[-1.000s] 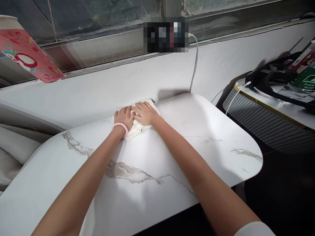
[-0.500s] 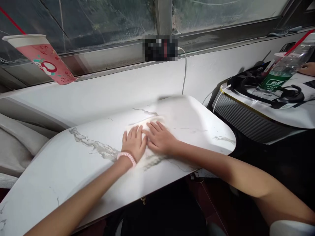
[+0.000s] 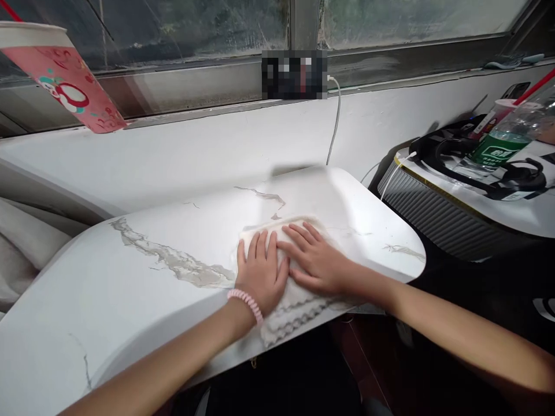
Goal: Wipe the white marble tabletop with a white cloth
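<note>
A white cloth [image 3: 299,306] with a ribbed edge lies spread on the white marble-patterned table [image 3: 173,312]. My left hand [image 3: 262,271], with a pink coil band [image 3: 245,301] at the wrist, presses flat on the cloth, fingers stretched forward. Beside it my right hand [image 3: 318,257] also rests flat on the cloth, its fingers spread and pointing up and left. The two hands are close together, thumbs nearly touching. Much of the cloth's middle is hidden beneath the palms.
A pink paper cup [image 3: 69,86] stands on the sill at left. A blurred-out dark object [image 3: 295,75] with a white cable [image 3: 335,124] sits by the window. At right, a second table [image 3: 533,211] bears a green-labelled bottle [image 3: 498,147] and a black headset-like item [image 3: 459,167].
Both hands and the cloth have moved right and nearer the table's front edge. The cloth's ribbed edge now shows clearly below the hands. The camera view has shifted slightly.
</note>
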The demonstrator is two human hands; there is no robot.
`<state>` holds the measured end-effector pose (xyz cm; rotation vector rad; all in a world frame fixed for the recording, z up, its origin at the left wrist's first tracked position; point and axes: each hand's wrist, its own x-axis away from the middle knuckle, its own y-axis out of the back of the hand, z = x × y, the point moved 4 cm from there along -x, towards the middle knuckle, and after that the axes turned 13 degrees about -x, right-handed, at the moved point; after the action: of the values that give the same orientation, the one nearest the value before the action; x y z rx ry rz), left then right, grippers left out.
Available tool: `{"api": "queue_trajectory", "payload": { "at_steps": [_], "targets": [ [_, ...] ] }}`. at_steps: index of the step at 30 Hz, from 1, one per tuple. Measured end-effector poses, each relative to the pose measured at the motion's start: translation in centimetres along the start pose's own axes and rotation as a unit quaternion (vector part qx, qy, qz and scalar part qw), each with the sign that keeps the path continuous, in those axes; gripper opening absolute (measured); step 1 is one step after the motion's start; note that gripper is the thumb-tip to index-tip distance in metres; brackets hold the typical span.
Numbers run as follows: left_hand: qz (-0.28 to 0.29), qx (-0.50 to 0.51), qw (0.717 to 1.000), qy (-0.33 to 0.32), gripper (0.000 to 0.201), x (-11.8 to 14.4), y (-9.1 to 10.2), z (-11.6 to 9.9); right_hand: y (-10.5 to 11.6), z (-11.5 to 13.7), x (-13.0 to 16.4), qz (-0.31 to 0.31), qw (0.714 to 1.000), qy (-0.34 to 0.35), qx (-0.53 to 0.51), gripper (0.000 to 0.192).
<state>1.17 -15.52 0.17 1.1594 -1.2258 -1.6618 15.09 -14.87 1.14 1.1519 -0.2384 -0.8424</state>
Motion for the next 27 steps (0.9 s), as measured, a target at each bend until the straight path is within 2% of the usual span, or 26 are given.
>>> {"api": "queue_trajectory", "payload": {
  "at_steps": [4, 9, 12, 15, 18, 21, 24, 27],
  "targets": [
    [0.045, 0.015, 0.998, 0.036, 0.055, -6.6, -1.3, 2.2, 0.5, -5.0, -5.4, 0.007, 1.0, 0.003, 0.002, 0.056],
    [0.058, 0.022, 0.997, 0.044, 0.054, -14.6, -3.1, 5.0, 1.2, -10.4, -11.8, 0.032, 0.998, -0.053, 0.013, 0.056],
    [0.049, 0.027, 0.998, 0.042, 0.052, -18.2, -4.0, 5.9, 1.7, -13.0, -14.4, 0.029, 0.997, -0.074, 0.008, 0.056],
    [0.037, 0.025, 0.998, 0.039, 0.05, -20.5, -4.5, 6.1, 2.1, -15.2, -15.9, 0.009, 0.998, -0.069, 0.005, 0.054],
    [0.037, 0.017, 0.998, 0.052, 0.05, -21.8, -4.7, 6.2, 2.4, -16.5, -16.6, -0.017, 0.998, -0.054, -0.008, 0.051],
    [0.035, 0.017, 0.998, 0.057, 0.051, -21.8, -4.7, 6.0, 2.5, -16.5, -16.5, -0.033, 0.998, -0.049, -0.01, 0.05],
    [0.03, 0.022, 0.998, 0.059, 0.055, -20.2, -4.3, 5.2, 2.5, -15.6, -15.4, -0.02, 0.998, -0.054, 0.003, 0.05],
    [0.036, 0.022, 0.997, 0.06, 0.059, -17.0, -3.6, 3.7, 2.2, -13.7, -12.8, 0.009, 0.999, -0.041, 0.014, 0.053]
  ]
}}
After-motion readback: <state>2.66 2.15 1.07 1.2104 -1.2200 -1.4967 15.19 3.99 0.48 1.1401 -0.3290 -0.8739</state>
